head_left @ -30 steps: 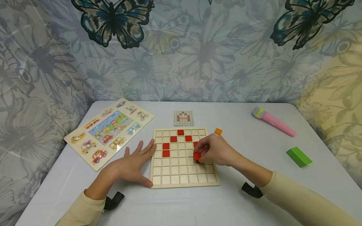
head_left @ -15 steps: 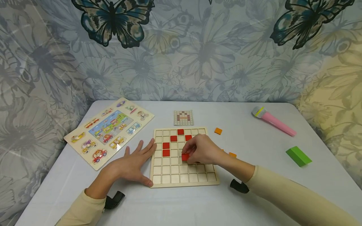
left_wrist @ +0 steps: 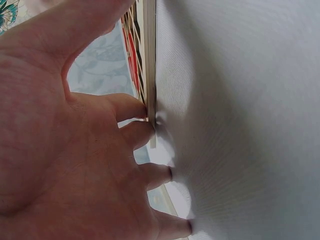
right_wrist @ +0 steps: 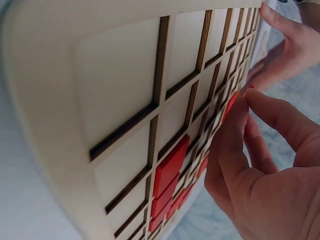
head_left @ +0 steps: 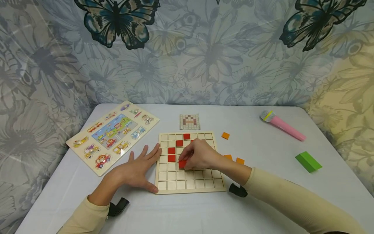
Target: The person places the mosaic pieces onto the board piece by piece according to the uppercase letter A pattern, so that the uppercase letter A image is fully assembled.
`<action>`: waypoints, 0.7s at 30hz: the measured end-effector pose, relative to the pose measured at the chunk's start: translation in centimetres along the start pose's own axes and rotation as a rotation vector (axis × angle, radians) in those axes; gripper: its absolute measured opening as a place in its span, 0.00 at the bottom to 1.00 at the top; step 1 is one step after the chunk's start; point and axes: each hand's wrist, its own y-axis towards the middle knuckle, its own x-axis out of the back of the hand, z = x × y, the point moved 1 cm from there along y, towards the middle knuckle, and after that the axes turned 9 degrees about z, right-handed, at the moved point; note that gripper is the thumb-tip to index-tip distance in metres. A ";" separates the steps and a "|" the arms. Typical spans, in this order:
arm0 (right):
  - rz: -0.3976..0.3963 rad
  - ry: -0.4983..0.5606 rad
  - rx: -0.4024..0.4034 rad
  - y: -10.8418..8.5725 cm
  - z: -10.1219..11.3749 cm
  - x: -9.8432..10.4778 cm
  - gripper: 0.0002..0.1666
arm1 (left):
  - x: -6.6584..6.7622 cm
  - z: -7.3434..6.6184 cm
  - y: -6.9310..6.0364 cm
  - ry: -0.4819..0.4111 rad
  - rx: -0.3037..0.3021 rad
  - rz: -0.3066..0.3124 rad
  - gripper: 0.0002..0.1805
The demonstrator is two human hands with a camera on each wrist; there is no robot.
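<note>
A wooden grid board (head_left: 190, 187) lies on the table, with several red square tiles (head_left: 171, 158) set in its cells. My right hand (head_left: 200, 154) pinches a red tile (head_left: 182, 164) between thumb and fingers, low over the board's middle-left cells. In the right wrist view, more red tiles (right_wrist: 170, 165) sit in cells near that hand. My left hand (head_left: 137, 172) is spread along the board's left edge, thumb at the lower corner and fingertips by the upper side. The left wrist view shows its fingertips (left_wrist: 160, 172) down on the cloth and against the board's edge.
Orange tiles (head_left: 225, 135) lie right of the board. A small pattern card (head_left: 189, 122) lies behind it. A picture puzzle board (head_left: 114, 135) is at the left. At the right are a pink toy microphone (head_left: 284, 126) and a green block (head_left: 308, 162).
My right hand has moved left across the board with the red tile, uncovering orange tiles to the right. The left hand stays in place.
</note>
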 end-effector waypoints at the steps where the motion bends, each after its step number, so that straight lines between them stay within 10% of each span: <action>1: 0.004 0.007 -0.001 0.1 0.1 -0.1 0.16 | 0.0 0.0 0.0 0.000 0.000 -0.001 0.75; 21: 0.046 0.057 -0.029 2.2 1.6 -1.4 0.16 | 0.1 0.4 0.1 -0.003 -0.007 0.009 0.75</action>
